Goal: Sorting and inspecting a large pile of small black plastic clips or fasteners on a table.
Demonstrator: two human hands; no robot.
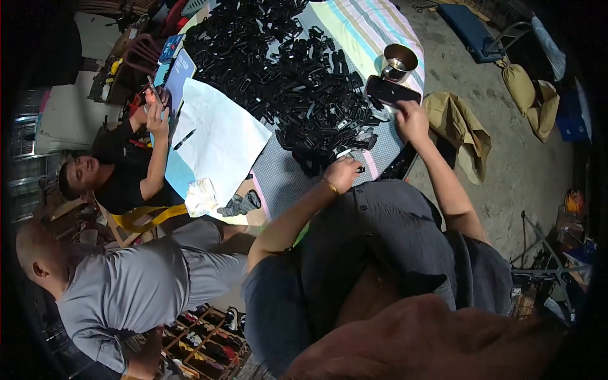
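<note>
A large heap of small black plastic buckle-like pieces [278, 76] covers much of the cloth-covered table [288, 187]. At the near edge of the heap, my left hand [342, 174] is closed, and a small black piece shows beside its fingers. A small white item [345, 153] lies just beyond those fingers. My right hand [414, 124] is at the table's right edge, its fingers curled by the near side of a dark phone [391, 92]. Whether they grip the phone or something small is hidden. Behind the phone stands a shiny metal cup [399, 62].
A large white sheet [218, 136] with a black pen [184, 139] lies left of the heap. Across the left side, a seated person [120, 168] holds a thin object; another person in grey [126, 285] stands nearer. Brown paper [457, 130] hangs right of the table.
</note>
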